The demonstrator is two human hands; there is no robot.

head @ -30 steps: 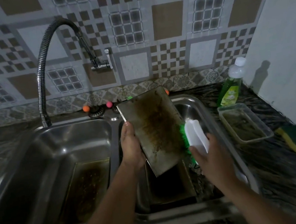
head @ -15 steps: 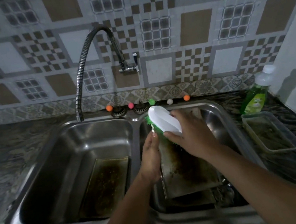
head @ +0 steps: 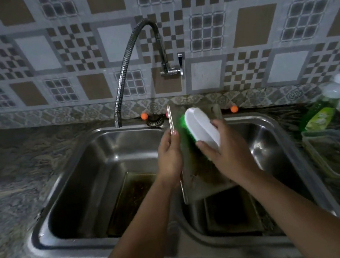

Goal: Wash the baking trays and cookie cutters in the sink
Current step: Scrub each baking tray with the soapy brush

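Clearly early on: the left hand (head: 169,157) grips a still-stained baking tray (head: 201,176) tilted over the right basin of the sink (head: 282,133), the right hand (head: 226,154) clasps a scrubbing brush (head: 202,130) against it, and another dirty tray (head: 131,201) waits in the left basin.

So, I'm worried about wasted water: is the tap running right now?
Apparently off. No stream shows below the faucet spout, which hangs over the left basin, away from the tray being scrubbed.
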